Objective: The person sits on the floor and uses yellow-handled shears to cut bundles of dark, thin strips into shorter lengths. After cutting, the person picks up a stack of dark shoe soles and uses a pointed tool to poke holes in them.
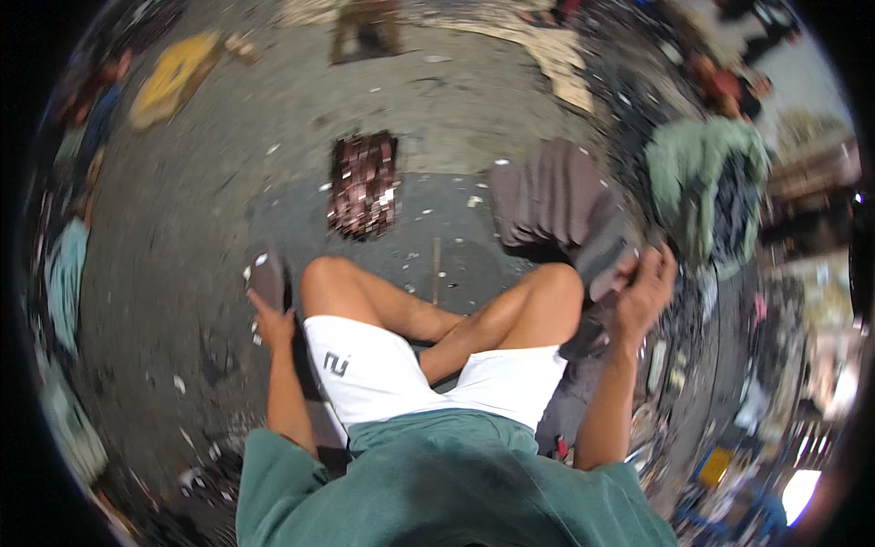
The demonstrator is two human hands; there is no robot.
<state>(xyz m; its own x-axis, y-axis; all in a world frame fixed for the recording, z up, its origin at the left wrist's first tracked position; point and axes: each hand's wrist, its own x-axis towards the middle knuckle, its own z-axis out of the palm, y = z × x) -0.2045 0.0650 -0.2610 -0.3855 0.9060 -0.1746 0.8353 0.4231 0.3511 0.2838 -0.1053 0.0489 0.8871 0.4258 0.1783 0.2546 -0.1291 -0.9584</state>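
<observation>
My left hand is closed round the near end of a dark brown shoe sole, held upright beside my left knee. Just right of my right knee, a fanned row of flat brown soles leans across the floor. At the near end of that row is my right hand. Its fingers look stretched out, though motion blurs them, and I make out nothing held in them. Ahead of my crossed legs lies a bundle of shiny dark brown strips.
A pale green sack stands beyond the soles, with scrap heaped around it. A yellow slab lies far left, and a small wooden stool stands at the far side. Another person is at the upper right. White scraps dot the floor.
</observation>
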